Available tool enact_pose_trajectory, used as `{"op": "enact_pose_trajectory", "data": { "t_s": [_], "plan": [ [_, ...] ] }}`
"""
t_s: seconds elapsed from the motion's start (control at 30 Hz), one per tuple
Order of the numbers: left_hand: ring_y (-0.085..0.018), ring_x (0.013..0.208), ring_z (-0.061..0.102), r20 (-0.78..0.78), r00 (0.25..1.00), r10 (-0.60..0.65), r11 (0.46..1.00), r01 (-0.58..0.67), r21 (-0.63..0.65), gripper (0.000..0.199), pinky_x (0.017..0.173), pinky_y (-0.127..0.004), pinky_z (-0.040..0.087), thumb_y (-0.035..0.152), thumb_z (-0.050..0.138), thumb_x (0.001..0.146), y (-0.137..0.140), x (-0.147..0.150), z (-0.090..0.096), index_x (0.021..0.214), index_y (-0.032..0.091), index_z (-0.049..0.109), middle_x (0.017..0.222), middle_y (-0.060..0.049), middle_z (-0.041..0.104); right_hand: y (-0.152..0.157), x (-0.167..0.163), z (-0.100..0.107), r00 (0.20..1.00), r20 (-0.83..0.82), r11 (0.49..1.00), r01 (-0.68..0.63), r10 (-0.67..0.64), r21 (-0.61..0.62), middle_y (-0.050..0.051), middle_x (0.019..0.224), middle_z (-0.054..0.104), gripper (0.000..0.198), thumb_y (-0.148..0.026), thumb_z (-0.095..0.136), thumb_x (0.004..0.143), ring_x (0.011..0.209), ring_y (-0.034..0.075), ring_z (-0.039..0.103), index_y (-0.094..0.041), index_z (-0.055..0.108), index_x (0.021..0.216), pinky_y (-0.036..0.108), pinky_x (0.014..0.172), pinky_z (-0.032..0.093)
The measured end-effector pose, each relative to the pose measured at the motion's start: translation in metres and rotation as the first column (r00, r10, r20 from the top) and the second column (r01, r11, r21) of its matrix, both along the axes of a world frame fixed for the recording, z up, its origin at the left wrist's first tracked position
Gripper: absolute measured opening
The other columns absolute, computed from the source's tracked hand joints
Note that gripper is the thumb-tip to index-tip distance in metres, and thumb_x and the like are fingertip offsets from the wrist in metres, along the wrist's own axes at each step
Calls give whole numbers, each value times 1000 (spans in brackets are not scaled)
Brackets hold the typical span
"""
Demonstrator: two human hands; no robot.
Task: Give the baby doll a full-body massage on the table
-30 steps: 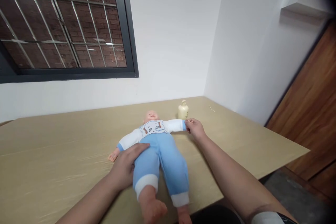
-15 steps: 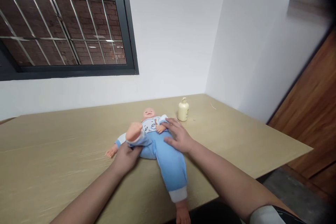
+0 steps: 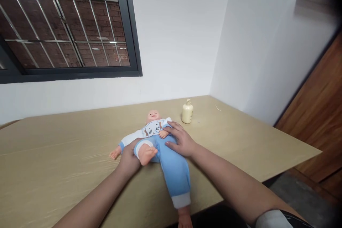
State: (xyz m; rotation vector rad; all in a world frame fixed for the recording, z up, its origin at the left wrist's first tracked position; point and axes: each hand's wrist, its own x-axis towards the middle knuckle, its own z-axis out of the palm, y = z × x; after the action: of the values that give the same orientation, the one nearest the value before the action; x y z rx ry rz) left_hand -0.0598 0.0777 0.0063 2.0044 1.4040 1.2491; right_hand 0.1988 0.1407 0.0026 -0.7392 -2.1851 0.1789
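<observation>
At the far left, a barred window (image 3: 72, 25) with a dark frame is set in the white wall (image 3: 176, 42) above the tan table (image 3: 61, 149). One arm of the doll (image 3: 173, 165) stretches out on the tabletop, its small hand lying just beyond the person's left hand (image 3: 129, 158). That left hand holds the doll's bent, raised leg from the outer side, so the leg sits against the palm, its bare foot pointing toward the viewer (most of the fingers are hidden behind the trouser cloth). The doll lies on its back between the two hands, head toward the wall, with the other leg straight toward the near edge. Its second arm is folded over the belly, under the fingers of the right hand (image 3: 183, 142); these are spread and loosely extended across the blue cuff, the thumb apart on the blue trousers. Beyond the right hand, well apart from the grip, a cream bottle (image 3: 187, 114) stands upright. At the far right is a wooden panel (image 3: 315, 107).
</observation>
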Motion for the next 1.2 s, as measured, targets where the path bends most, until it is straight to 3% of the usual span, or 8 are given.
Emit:
{"op": "enact_pose_trajectory", "data": {
  "t_s": [0.2,0.37,0.57,0.67,0.8,0.97,1.07,1.2],
  "plan": [
    [-27,118,60,-411,908,-78,960,179,215,47,97,-41,51,25,56,86,-6,-7,-11,133,25,54,131,-6,62,5,5,-4,997,-77,996,21,-28,-83,9,147,45,51,-41,68,86,139,28,38,-26,58,134,49,116,33],
    [-26,123,56,-547,835,-62,938,236,255,53,99,-41,50,23,49,90,-11,-3,-7,142,22,42,137,-9,57,6,7,-5,994,-103,995,15,-25,-95,10,144,48,50,-37,70,85,139,28,38,-26,59,133,49,116,33],
    [-33,129,50,-528,843,-98,969,201,141,76,105,-47,45,44,65,81,-21,1,5,147,20,35,145,-13,48,8,6,-8,992,-125,995,9,-22,-102,10,144,49,50,-36,70,84,139,28,38,-26,59,132,49,116,32],
    [-33,131,47,-422,904,-61,980,134,144,61,109,-48,41,44,60,86,-16,1,4,140,19,46,145,-13,48,8,6,-8,990,-138,995,-8,-6,-99,9,141,52,49,-36,69,85,139,28,38,-25,59,132,49,117,32],
    [-29,118,57,-220,975,1,997,17,80,39,104,-45,45,45,43,97,-10,0,5,123,20,59,126,-9,63,8,7,-8,987,-163,992,-18,-2,-124,9,139,53,47,-35,68,86,140,27,38,-25,59,132,48,117,32],
    [-30,124,53,-272,962,-11,989,50,139,53,107,-44,44,41,59,89,-20,0,16,137,22,46,136,-9,56,21,12,-11,958,-286,979,-29,-30,-200,10,139,54,49,-35,69,85,133,27,46,-23,58,131,44,113,37],
    [-33,130,49,-458,888,-43,945,186,270,77,106,-44,44,40,68,79,-28,-1,16,146,23,34,146,-12,46,38,19,-18,864,-462,922,4,-198,-386,8,129,61,48,-37,70,83,120,25,57,-22,58,127,42,107,44],
    [-31,126,52,-654,754,-63,867,366,339,72,102,-44,46,34,63,85,-33,0,11,149,28,31,147,-13,45,58,34,-26,581,-680,710,-232,-447,-665,6,118,66,33,-35,68,83,110,24,62,-22,60,113,38,92,56]
  ]
}}
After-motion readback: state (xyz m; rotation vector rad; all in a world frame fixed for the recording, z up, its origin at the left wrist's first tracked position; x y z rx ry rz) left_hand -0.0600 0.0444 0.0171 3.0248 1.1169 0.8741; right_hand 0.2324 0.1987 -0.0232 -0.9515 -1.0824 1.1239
